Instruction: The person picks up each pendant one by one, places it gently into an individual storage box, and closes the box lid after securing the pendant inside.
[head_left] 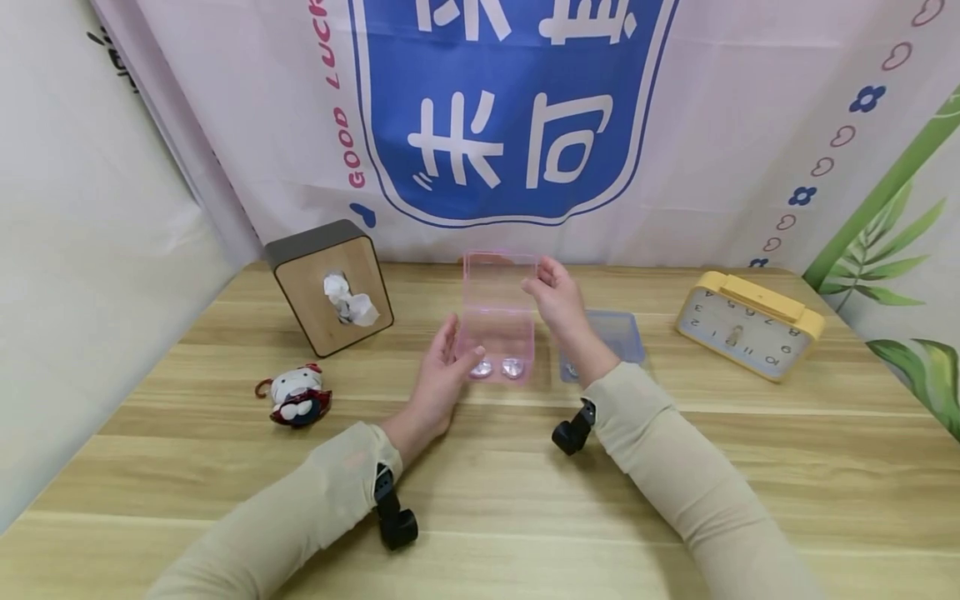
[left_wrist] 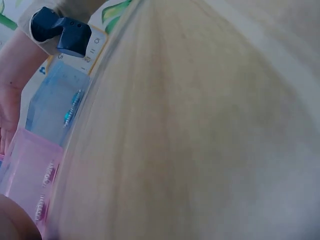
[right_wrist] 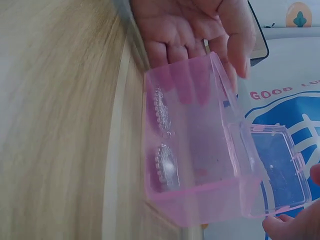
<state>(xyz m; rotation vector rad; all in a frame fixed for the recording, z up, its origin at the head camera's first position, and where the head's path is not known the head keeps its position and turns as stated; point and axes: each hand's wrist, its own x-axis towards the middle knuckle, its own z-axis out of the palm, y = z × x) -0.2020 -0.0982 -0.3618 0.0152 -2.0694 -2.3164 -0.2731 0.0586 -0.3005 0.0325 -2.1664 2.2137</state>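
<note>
A clear pink plastic box [head_left: 497, 335] stands with its lid [head_left: 493, 285] raised at the back. Inside, toward the front, lie two round, shiny clear pieces [head_left: 513, 367]; the right wrist view shows their beaded rims. My left hand [head_left: 441, 375] holds the box's left side, fingers along the outer wall and thumb at the front corner. At the lid's right edge, my right hand [head_left: 558, 304] pinches with thumb and fingers. Behind the right forearm sits a blue clear box [head_left: 617, 332], partly hidden, with shiny pieces inside.
A tissue box [head_left: 330, 292] with a wooden-look face stands at the back left. Nearer lies a small white and red plush toy [head_left: 298, 396]. At the right is a yellow clock [head_left: 750, 325]. A printed cloth [head_left: 675, 225] hangs along the table's back edge.
</note>
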